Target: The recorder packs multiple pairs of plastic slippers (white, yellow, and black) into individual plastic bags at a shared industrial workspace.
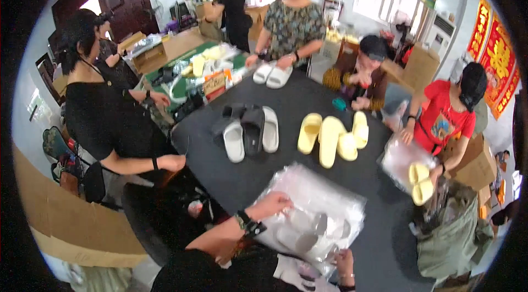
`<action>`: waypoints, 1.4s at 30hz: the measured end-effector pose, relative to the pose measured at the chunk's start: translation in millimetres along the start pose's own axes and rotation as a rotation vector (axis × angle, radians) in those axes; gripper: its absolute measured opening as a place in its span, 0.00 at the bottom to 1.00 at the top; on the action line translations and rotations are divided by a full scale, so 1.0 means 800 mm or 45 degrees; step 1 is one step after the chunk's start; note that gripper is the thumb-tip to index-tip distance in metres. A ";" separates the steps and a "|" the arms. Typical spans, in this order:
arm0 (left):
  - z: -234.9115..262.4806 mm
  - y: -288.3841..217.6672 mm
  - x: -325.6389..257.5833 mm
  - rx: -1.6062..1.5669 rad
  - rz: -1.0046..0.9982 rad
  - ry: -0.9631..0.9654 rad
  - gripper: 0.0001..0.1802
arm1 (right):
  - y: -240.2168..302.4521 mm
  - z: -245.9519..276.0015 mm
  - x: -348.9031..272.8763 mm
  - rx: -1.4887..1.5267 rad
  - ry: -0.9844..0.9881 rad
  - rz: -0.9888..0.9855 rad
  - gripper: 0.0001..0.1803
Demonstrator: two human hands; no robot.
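Note:
A stack of clear plastic bags (341,198) lies at the near edge of the black table, with pale grey slippers (305,241) on it. Whether the slippers are inside the top bag or on it, I cannot tell. My left hand (272,205), with a watch on the wrist, is at the left side of the bags, its fingers pinched on the plastic. At the near right corner my right hand (345,265) is closed on the plastic bag's edge, close to the slippers. Glare and blur hide the exact fingertips.
Black and grey slippers (253,132) and yellow slippers (329,138) lie farther on the black table (297,99). Across it a person holds white slippers (273,76). At right, a person in red handles yellow slippers (421,183) near a grey-green sack (454,240). Another person stands left.

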State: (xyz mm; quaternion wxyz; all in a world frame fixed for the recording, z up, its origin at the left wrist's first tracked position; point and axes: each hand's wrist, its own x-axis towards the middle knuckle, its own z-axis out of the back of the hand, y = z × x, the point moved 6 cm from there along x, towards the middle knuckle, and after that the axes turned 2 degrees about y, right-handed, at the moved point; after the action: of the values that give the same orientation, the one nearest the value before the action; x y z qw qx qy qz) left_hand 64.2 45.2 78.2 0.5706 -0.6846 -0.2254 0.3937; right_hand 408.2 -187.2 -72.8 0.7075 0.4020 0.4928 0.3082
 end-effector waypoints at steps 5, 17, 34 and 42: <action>-0.004 0.053 0.005 0.083 0.174 -0.079 0.14 | -0.004 -0.002 -0.032 0.015 -0.076 -0.025 0.20; -0.002 0.047 0.020 -0.086 0.128 -0.098 0.11 | -0.026 0.014 -0.022 -0.406 -0.034 0.184 0.23; 0.006 0.037 0.008 -0.193 0.204 -0.001 0.14 | -0.011 -0.013 -0.038 -0.055 -0.008 -0.199 0.29; -0.004 0.003 0.013 -0.010 -0.063 0.078 0.12 | -0.042 -0.008 -0.013 0.023 -0.019 -0.026 0.29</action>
State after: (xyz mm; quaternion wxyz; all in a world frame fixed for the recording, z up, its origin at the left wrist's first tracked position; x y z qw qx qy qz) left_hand 72.5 51.0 72.8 0.5839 -0.6929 -0.2262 0.3575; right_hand 400.4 -210.3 -98.8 0.7105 0.4058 0.4944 0.2935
